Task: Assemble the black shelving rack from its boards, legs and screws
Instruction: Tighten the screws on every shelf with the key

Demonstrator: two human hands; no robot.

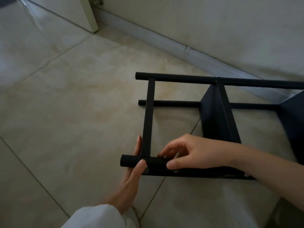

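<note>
The black shelving rack [215, 112] lies on its side on the tiled floor, its round legs pointing left. A flat crossbar [148, 116] joins the far leg [181, 78] to the near leg [131, 161]. My left hand [131, 176] grips the near leg's end, thumb on top and fingers behind it. My right hand [184, 153] curls over the same leg just right of the crossbar, fingertips pinching at the joint; what they hold is hidden. Two black boards [213, 122] stand on edge between the legs.
A pale wall with a skirting board [164, 40] runs diagonally behind the rack. A white door frame or cabinet corner [88, 15] stands at the upper left. Bare beige tiles [74, 104] spread to the left.
</note>
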